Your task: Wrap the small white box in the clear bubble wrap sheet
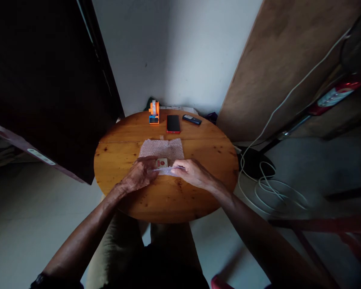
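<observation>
A sheet of bubble wrap [162, 148] lies on the round wooden table [204, 160]. A small flat box with a red mark [161, 163] rests on the sheet's near part. My left hand [138, 176] and my right hand [192, 171] both pinch the near edge of the bubble wrap, lifted and folded up against the small box. The fingers of both hands are closed on that edge.
At the table's far side stand an orange tape dispenser [153, 112], a dark phone with a red rim [173, 123] and a small dark remote-like device [191, 119]. A white cable [270, 188] coils on the floor at the right. A dark door [48, 80] is at the left.
</observation>
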### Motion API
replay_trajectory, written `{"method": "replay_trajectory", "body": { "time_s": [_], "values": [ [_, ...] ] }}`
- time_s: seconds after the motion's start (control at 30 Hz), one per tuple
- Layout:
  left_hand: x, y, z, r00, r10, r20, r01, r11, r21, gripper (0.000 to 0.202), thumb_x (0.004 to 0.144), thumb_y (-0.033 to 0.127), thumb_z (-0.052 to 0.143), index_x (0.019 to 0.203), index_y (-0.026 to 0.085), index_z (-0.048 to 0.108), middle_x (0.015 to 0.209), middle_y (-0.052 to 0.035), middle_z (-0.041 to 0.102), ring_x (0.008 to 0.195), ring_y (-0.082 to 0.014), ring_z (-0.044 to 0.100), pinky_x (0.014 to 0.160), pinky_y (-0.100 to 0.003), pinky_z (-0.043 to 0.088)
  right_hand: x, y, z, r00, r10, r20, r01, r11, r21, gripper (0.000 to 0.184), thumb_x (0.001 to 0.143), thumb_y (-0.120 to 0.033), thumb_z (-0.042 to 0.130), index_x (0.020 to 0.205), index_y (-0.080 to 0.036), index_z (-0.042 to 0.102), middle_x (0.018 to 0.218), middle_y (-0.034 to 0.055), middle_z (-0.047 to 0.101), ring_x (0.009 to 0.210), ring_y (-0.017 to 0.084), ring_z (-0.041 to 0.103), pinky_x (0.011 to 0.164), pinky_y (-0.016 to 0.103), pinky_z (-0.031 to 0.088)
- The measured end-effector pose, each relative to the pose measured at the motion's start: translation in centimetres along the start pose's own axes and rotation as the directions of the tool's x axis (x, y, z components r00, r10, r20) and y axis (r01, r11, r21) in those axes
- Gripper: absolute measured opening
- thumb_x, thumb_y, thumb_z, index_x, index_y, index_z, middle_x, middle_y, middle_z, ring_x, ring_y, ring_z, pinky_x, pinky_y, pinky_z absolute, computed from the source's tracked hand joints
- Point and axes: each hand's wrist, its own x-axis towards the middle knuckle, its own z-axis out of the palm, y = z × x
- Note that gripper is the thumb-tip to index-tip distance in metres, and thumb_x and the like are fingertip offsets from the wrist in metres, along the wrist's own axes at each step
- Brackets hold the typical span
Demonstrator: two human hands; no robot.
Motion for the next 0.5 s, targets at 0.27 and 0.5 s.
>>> {"method": "replay_trajectory", "body": {
  "time_s": [0.27,0.5],
  "values": [
    [1.2,-1.0,1.1,0.982,-0.139,-0.129,0.112,0.973,-0.202,0.029,0.080,0.039,0.062,0.097,0.017,0.071,0.096,-0.0084,0.073,0.085,-0.0222,0.066,0.077,-0.034,0.052,2.9,0.3,-0.2,0.996,-0.045,-0.084,0.046,0.999,0.009,0.012,0.083,-0.024,0.058,0.079,-0.018,0.069,0.083,0.0026,0.069,0.073,0.014,0.058,0.065,0.025,0.038],
    [2.3,-1.4,1.7,0.946,-0.297,-0.132,0.223,0.888,-0.401,0.031,0.071,0.046,0.070,0.078,0.017,0.068,0.076,-0.0042,0.066,0.068,-0.0173,0.058,0.062,-0.030,0.046,3.6,1.0,0.0,0.988,0.140,-0.061,-0.124,0.968,0.216,0.021,0.080,-0.034,0.059,0.068,-0.018,0.061,0.056,-0.0050,0.047,0.055,0.010,0.042,0.054,0.023,0.031]
  ]
}}
